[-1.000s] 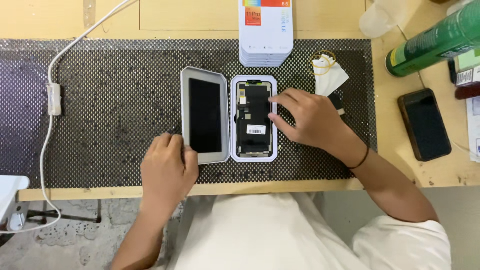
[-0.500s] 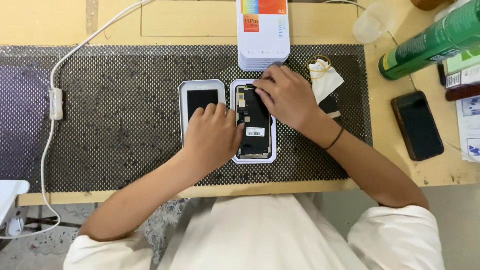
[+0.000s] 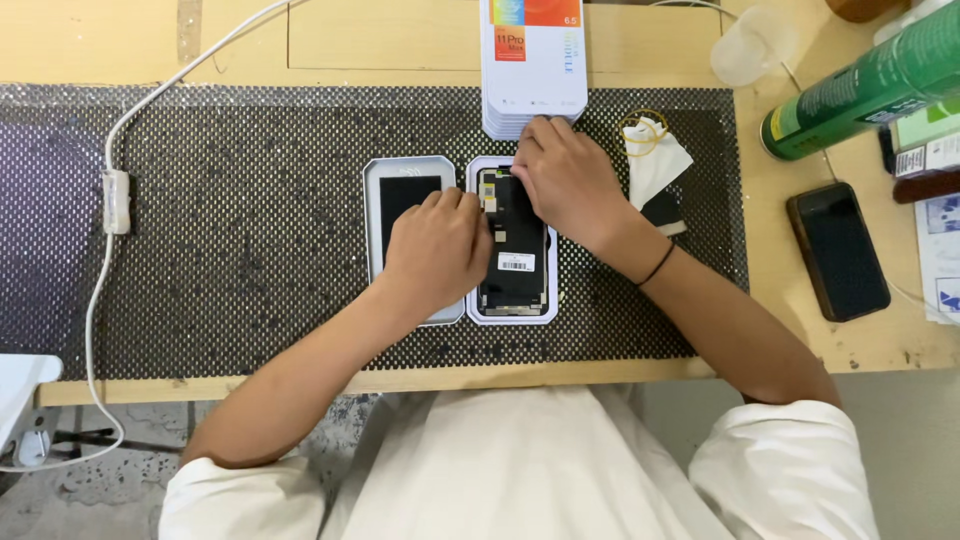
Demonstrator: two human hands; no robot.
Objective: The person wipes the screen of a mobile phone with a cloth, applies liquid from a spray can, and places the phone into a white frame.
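Both hands have moved onto the trays since the earlier frame. Right hand (image 3: 565, 175) fingertips press the black phone screen panel (image 3: 513, 245) in its white plastic tray (image 3: 512, 315); left hand (image 3: 435, 250), fingers curled, rests across the neighbouring grey lid (image 3: 385, 175) on the perforated black mat (image 3: 240, 230).

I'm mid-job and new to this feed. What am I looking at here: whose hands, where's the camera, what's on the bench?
There is one view, from a camera worn on the person's head, looking down at their own two bare hands. No machine is involved. A dark dotted mat covers a wooden bench. On it lie two white trays: the left hand rests on the left tray, and the right hand touches the top of a phone screen part in the right tray. A stack of white boxes, a black phone, a green can and a white cable lie around.
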